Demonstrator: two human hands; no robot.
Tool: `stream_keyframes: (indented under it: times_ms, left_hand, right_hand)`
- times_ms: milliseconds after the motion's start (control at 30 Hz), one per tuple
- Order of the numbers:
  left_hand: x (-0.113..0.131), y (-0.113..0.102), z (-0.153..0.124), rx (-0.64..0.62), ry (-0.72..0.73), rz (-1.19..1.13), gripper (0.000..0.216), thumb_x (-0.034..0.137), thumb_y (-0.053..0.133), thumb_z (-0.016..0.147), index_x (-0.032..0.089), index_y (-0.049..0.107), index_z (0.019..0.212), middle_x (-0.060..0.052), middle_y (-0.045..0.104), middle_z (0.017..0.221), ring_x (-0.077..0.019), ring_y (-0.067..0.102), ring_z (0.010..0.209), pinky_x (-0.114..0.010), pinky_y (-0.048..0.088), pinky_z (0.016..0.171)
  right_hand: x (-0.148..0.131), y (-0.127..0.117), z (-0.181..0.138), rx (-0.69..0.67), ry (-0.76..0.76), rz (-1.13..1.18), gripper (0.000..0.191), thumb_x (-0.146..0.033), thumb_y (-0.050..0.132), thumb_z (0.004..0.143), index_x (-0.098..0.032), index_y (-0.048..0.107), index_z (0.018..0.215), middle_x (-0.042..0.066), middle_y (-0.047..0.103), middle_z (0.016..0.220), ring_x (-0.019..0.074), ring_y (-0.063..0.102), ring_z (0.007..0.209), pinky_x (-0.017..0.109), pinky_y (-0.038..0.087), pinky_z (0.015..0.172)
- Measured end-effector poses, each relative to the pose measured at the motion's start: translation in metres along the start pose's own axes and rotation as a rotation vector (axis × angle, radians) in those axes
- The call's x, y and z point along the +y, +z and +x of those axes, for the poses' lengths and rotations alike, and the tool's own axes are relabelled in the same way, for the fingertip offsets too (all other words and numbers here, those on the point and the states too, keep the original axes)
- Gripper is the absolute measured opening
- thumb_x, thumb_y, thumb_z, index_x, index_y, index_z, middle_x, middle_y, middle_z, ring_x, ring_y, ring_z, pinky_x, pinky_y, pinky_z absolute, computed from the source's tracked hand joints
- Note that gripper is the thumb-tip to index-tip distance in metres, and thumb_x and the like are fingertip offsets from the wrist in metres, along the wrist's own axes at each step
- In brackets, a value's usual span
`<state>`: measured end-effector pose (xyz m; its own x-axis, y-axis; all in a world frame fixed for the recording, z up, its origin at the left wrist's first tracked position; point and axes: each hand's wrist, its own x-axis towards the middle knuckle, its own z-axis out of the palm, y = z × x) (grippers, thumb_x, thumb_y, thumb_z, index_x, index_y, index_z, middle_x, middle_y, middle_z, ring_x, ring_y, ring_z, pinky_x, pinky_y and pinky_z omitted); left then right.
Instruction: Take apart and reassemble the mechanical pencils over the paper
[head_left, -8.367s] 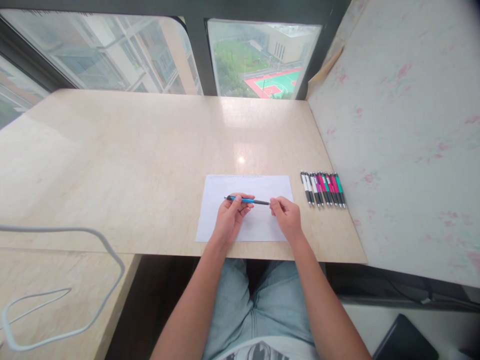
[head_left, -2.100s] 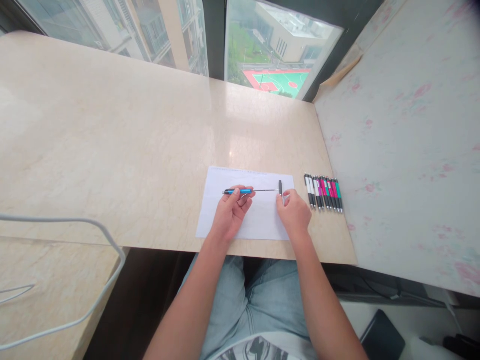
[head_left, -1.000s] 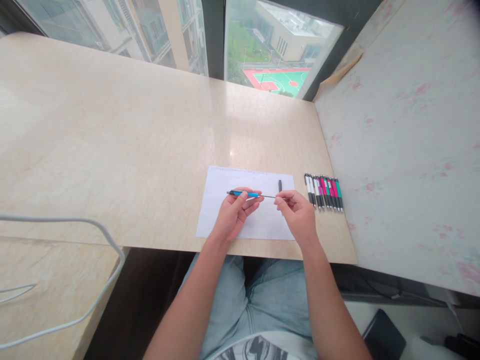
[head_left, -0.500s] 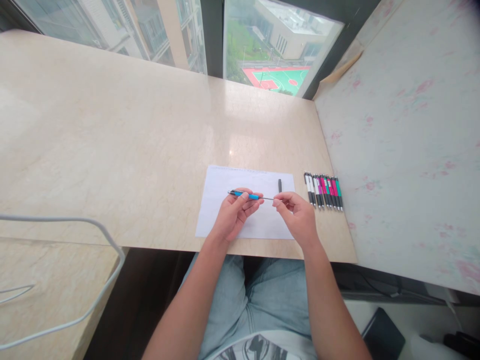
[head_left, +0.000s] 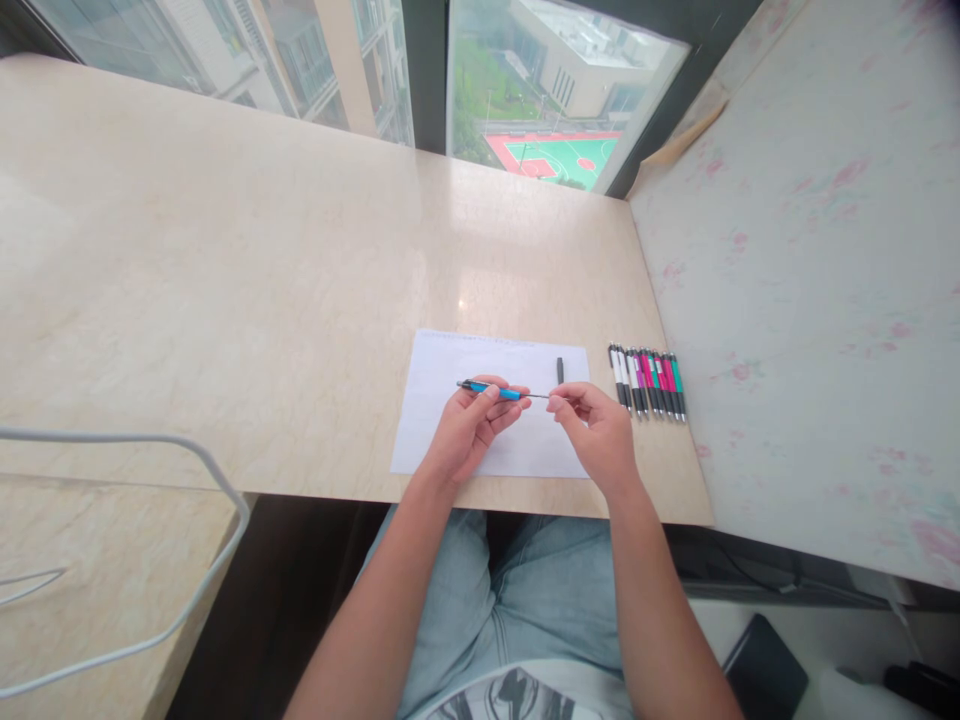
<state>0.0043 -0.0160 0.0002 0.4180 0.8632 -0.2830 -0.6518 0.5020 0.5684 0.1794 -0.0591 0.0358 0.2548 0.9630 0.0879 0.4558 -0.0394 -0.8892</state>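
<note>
My left hand [head_left: 469, 425], palm turned up, holds a blue click pen [head_left: 495, 390] between thumb and fingers. The pen lies nearly level, its black clip end pointing left. Out of its right end sticks a thin dark refill [head_left: 537, 396]. My right hand [head_left: 596, 430] is closed in a pinch at the refill's far end; the tip is hidden by the fingers. Both hands are above a white sheet of paper [head_left: 442, 440]. A short black tube-like piece [head_left: 559, 370] lies on the sheet just beyond my right hand.
Several click pens [head_left: 649, 383] in white, purple, pink and green lie in a row right of the paper. The stone-look counter [head_left: 262, 300] meets a patterned wall [head_left: 810, 330] at the right and windows at the back. A white cable [head_left: 202, 450] loops at the left.
My right hand has shifted very slightly right. The left hand and the blue pen have barely moved, and both keep their hold.
</note>
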Motion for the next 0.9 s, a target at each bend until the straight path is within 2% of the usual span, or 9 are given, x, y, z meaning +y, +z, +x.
stream_keyframes:
  times_ms: [267,567,767,900]
  left_hand:
    - [-0.0002,-0.0014,-0.0002,-0.011,-0.028,-0.035,0.021,0.029,0.075,0.085,0.015,0.066,0.097,-0.013,0.077,0.105,-0.0216,0.076,0.093,-0.03,0.058,0.089]
    - [0.0011,-0.001,0.0002,-0.024,-0.022,-0.057,0.022,0.033,0.074,0.086,0.017,0.065,0.099,-0.012,0.075,0.111,-0.0173,0.076,0.084,-0.024,0.06,0.078]
    - [0.0005,-0.0004,-0.0002,-0.052,-0.021,-0.048,0.02,0.031,0.073,0.087,0.016,0.066,0.098,-0.012,0.076,0.111,-0.0175,0.076,0.088,-0.025,0.059,0.081]
    - [-0.0003,-0.0017,0.0006,-0.063,-0.033,-0.031,0.024,0.032,0.071,0.088,0.016,0.066,0.106,-0.013,0.076,0.112,-0.0178,0.076,0.088,-0.024,0.059,0.077]
  right_hand:
    - [-0.0014,0.0016,-0.0023,-0.022,-0.053,-0.075,0.015,-0.035,0.063,0.088,-0.022,0.071,0.084,0.003,0.074,0.082,0.0169,0.066,0.072,0.03,0.053,0.067]
    - [-0.004,0.0063,-0.0032,-0.027,-0.038,-0.016,0.015,-0.034,0.063,0.088,-0.022,0.069,0.084,0.002,0.073,0.079,0.0165,0.066,0.07,0.03,0.053,0.067]
    - [-0.0054,0.0053,-0.0042,-0.015,-0.003,-0.001,0.018,-0.037,0.062,0.09,-0.021,0.069,0.084,0.002,0.071,0.076,0.0162,0.065,0.067,0.03,0.052,0.066]
    - [-0.0059,0.0045,-0.0035,-0.013,-0.018,-0.01,0.017,-0.036,0.062,0.09,-0.021,0.069,0.084,0.002,0.072,0.076,0.0161,0.066,0.069,0.029,0.053,0.067]
